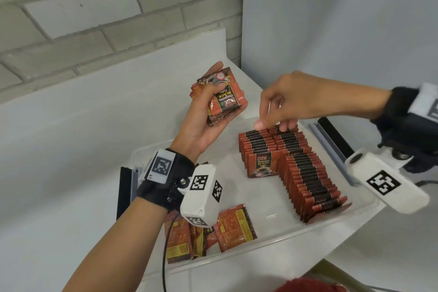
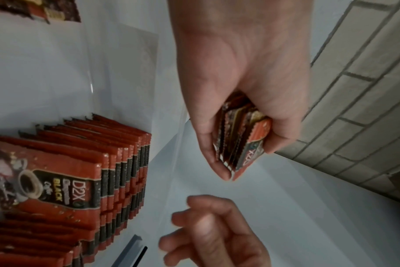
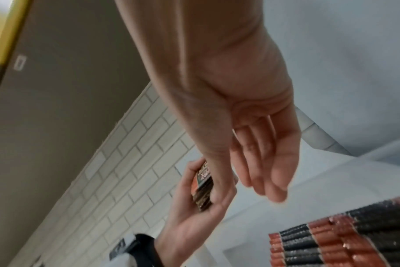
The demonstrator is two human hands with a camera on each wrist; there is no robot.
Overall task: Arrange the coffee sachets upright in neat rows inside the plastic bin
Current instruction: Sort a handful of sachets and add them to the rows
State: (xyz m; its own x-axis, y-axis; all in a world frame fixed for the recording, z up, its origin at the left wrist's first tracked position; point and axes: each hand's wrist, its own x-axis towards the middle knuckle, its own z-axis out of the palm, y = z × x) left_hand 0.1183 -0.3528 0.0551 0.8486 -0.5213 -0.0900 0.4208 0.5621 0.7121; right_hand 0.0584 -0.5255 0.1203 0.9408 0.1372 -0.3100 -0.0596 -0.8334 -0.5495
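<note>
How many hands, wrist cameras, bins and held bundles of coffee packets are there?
Hands: 2, left hand and right hand
Wrist cameras: 2, left wrist camera and right wrist camera
Plastic bin: 1
Held bundle of sachets: 1
Total: 6

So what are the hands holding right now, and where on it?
The left hand grips a stack of red-and-black coffee sachets, thumb on the top face, fingers underneath. The right hand holds nothing; its fingertips touch the upright sachet rows.

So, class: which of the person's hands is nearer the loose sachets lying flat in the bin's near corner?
Left. The left hand is raised above and beyond the loose sachets, gripping a stack; the right hand is farther off, over the upright rows.
</note>
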